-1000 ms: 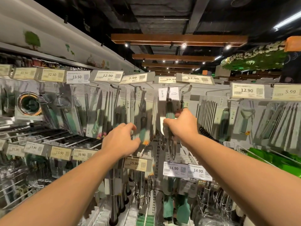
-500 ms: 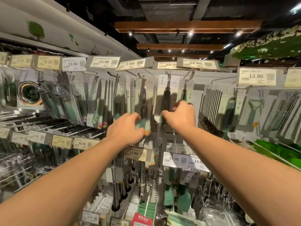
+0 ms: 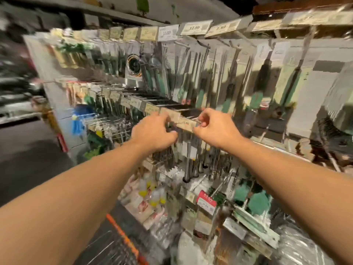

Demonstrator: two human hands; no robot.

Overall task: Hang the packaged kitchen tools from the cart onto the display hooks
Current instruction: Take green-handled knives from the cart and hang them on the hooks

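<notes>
Left hand [image 3: 154,131]: fingers curled, set against a price tag [image 3: 186,124] on a middle hook (grip lost in blur, cannot be told).
Right hand [image 3: 214,129]: fingers curled at the tag's right end; hold unclear.
Packaged tools [image 3: 206,73]: hung in rows above.
Cart [image 3: 122,240]: orange rim seen below.

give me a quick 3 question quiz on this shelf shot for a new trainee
1. True or false: both hands are at the middle row of price tags.
2. Which price can be read on the white tag in the top row? A) 13.50 B) 99.00 C) 2.00
3. What colour is the cart edge at the bottom of the view?

Key
1. True: the left hand and right hand are at the tan price tag.
2. A: the white tag reads 13.50.
3. Orange: the cart edge.
</notes>
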